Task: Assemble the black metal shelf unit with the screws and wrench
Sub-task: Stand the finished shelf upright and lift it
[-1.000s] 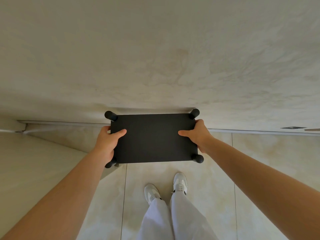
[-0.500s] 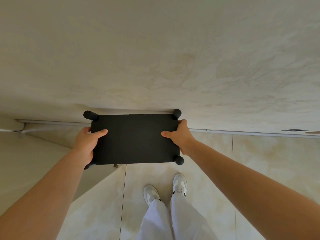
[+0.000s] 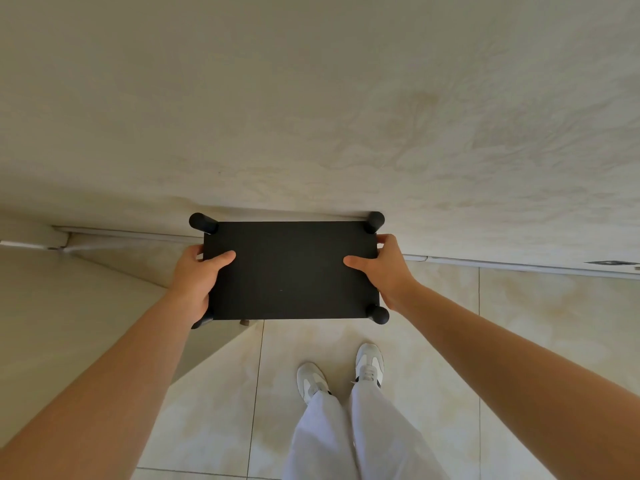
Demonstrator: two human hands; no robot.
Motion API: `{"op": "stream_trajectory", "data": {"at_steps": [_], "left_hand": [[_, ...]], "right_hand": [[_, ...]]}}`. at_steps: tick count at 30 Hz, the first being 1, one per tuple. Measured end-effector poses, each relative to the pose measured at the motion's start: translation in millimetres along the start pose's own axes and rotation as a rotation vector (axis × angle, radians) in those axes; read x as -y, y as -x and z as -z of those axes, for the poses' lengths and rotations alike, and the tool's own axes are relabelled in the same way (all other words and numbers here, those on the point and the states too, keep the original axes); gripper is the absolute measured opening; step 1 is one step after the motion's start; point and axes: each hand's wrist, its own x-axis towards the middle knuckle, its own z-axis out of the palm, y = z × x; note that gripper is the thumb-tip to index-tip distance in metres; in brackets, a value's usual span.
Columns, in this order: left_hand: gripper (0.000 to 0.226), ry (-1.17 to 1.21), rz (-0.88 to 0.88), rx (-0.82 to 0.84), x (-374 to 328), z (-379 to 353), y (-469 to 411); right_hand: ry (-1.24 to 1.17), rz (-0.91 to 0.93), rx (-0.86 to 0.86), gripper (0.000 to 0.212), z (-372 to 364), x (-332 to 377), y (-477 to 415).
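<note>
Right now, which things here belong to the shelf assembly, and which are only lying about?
Job: black shelf unit, gripped by left hand and right hand.
Not the job: white shoes, tiled floor, wall. No screws or wrench visible.

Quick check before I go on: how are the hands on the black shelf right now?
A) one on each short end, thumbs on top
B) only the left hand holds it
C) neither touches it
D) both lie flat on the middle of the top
A: the left hand and the right hand each hold one short end of the black shelf, with their thumbs lying on its top panel.
</note>
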Motion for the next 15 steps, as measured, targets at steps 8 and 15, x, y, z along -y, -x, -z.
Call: {"op": "stream_trajectory", "data": {"at_steps": [8,15], "left_hand": [[0.042,-0.049,-0.004,0.000,-5.2,-1.7,-2.2],[0.044,-0.176,-0.011,0.016,-7.9,2.3,2.2]], "right_hand": [[0.047,0.020,0.016,0.055,2.0,-2.6,-0.7],[0.143,0.003,0.020,0.056,4.0,1.3,2.7]]}}
